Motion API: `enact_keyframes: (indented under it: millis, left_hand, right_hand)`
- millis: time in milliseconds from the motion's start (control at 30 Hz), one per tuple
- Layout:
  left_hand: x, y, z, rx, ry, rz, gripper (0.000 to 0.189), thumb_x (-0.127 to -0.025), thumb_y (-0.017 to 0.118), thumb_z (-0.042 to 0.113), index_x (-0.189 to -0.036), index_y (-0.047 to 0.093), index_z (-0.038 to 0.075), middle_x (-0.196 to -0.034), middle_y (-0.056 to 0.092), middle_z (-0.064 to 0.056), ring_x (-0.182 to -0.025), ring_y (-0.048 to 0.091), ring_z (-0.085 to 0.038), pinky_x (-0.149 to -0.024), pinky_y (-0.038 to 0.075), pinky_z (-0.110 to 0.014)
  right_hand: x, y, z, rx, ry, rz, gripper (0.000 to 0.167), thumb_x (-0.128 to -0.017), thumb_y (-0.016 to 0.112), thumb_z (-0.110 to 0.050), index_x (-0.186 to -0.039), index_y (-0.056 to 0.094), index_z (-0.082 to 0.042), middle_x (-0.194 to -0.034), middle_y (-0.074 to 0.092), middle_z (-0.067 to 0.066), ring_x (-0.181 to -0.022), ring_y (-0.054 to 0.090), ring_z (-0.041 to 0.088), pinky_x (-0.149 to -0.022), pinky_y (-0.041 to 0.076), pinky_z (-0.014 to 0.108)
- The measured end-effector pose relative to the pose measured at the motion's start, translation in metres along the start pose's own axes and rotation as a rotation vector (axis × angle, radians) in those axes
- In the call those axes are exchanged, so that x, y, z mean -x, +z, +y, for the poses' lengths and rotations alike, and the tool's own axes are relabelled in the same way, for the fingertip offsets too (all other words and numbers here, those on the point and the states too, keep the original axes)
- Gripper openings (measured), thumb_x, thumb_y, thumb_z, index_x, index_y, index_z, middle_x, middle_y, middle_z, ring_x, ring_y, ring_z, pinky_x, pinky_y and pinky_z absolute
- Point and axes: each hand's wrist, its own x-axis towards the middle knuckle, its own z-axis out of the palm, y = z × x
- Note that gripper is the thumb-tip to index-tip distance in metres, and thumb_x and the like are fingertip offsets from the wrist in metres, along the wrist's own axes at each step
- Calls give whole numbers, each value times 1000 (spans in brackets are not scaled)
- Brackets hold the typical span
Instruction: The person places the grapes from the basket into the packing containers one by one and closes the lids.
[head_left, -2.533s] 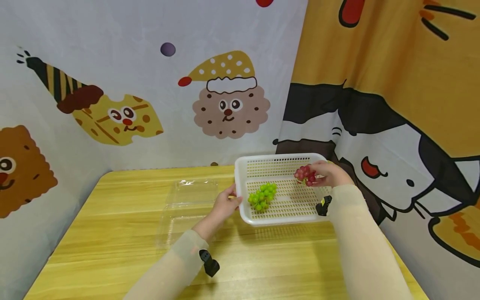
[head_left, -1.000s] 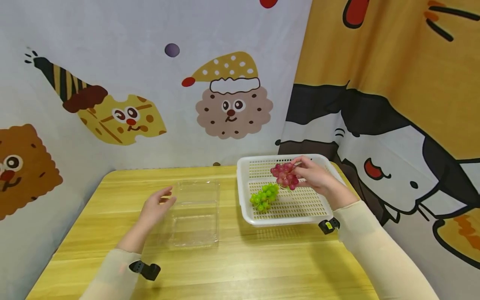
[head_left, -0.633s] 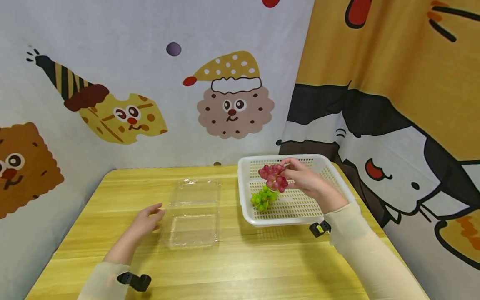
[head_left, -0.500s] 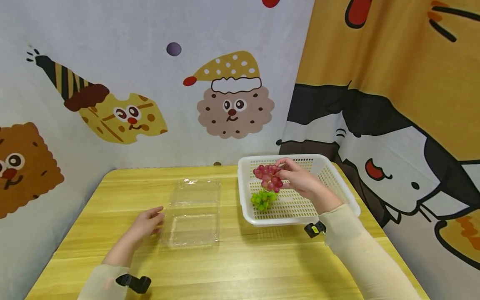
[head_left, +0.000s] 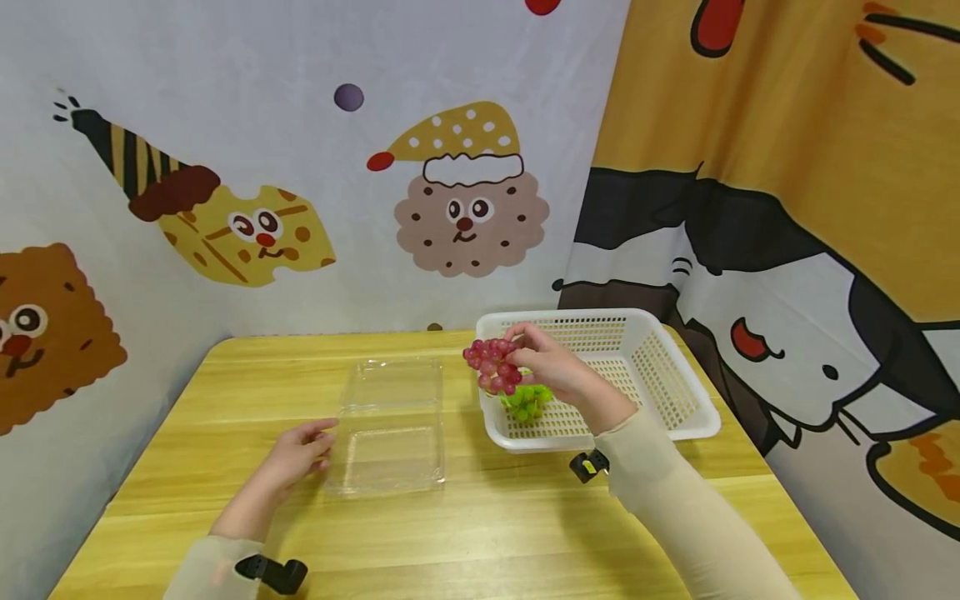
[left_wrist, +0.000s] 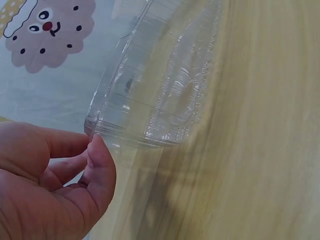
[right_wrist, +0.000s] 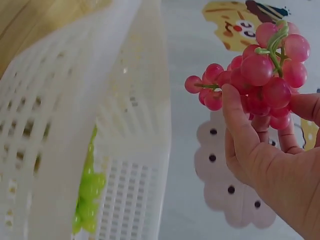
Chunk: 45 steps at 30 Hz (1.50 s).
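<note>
My right hand (head_left: 553, 367) holds a bunch of red grapes (head_left: 492, 365) by its fingers, up over the left rim of the white basket (head_left: 675, 425). In the right wrist view the grapes (right_wrist: 260, 70) show a green stem, thumb and fingers on either side. A bunch of green grapes (head_left: 528, 403) lies in the basket, partly covered by the right hand and red grapes in the head view. My left hand (head_left: 294, 454) pinches the left edge of a clear plastic box (head_left: 386, 454) between thumb and forefinger, as the left wrist view shows at the box's rim (left_wrist: 95, 117).
The box's lid half (head_left: 396, 382) lies folded back behind it on the wooden table (head_left: 480, 542). Bare tabletop separates box and basket. A curtain (head_left: 285, 100) with cartoon prints hangs right behind the table's back edge.
My left hand has let go of the basket and moved left to the box's edge, now pinching it. My right hand has lifted the red grapes and carried them left across the basket.
</note>
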Motion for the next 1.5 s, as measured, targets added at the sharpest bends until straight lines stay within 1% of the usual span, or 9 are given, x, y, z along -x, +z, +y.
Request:
enact_keyframes:
  millis: [200,300,567,667,767,933,1200,1333,1500]
  left_hand:
    - [-2,5,-1,5,-3,32,44,-99,45,6,-139,35,-9,-92,48,-1,-75,51,-7,-64,52,-20]
    - [-2,6,-2,10,-6,42,43,-99,45,5,-139,36,-10,-91,47,0,-75,51,-7,-63,51,-19]
    - [-5,5,-1,19,-15,44,42,-99,44,5,-139,36,-9,-93,46,-1,-76,50,-7,-64,51,-19]
    - [-5,5,-1,20,-16,41,43,-99,44,5,-139,36,-9,-92,46,-1,-76,51,-7,-64,51,-19]
    - [-6,5,-2,22,-10,33,44,-99,45,5,-139,35,-9,-91,46,0,-75,50,-7,-62,50,-18]
    - [-9,5,-1,33,-6,34,44,-99,45,5,-139,35,-10,-90,46,1,-73,50,-6,-60,50,-18]
    - [-10,5,-1,32,-7,40,43,-99,44,3,-138,35,-11,-89,47,1,-73,50,-6,-60,49,-17]
    - [-10,6,1,33,-7,43,42,-99,44,3,-138,35,-11,-89,48,0,-71,50,-6,-59,49,-18]
    - [-10,5,2,22,0,31,42,-99,43,3,-138,35,-12,-89,48,-2,-71,50,-7,-59,49,-19]
  right_hand:
    - [-9,27,-2,76,-47,-43,21,-92,47,-1,-112,46,-7,-107,46,11,-90,58,20,-76,56,35]
    - [-13,40,-2,92,-65,-75,21,-92,47,0,-112,47,-6,-106,47,11,-89,58,19,-74,57,34]
    - [-18,72,2,141,-109,-144,22,-90,49,1,-111,49,-5,-103,48,13,-83,56,18,-69,55,28]
    - [-20,83,5,199,-125,-160,22,-88,51,1,-109,51,-6,-102,50,13,-81,56,18,-67,53,26]
    - [-24,93,8,297,-149,-166,21,-87,53,0,-106,53,-10,-101,53,10,-78,56,16,-64,51,26]
    - [-34,105,14,429,-198,-191,20,-87,57,-2,-103,54,-12,-96,54,6,-76,54,14,-61,48,23]
    - [-47,117,15,491,-268,-254,21,-86,58,2,-102,55,-11,-94,56,4,-82,56,17,-65,50,21]
    - [-52,121,15,499,-281,-304,23,-86,57,3,-102,54,-12,-95,57,4,-82,57,17,-64,51,22]
    - [-58,126,18,560,-305,-373,24,-86,58,4,-102,54,-12,-96,58,1,-83,56,12,-68,49,20]
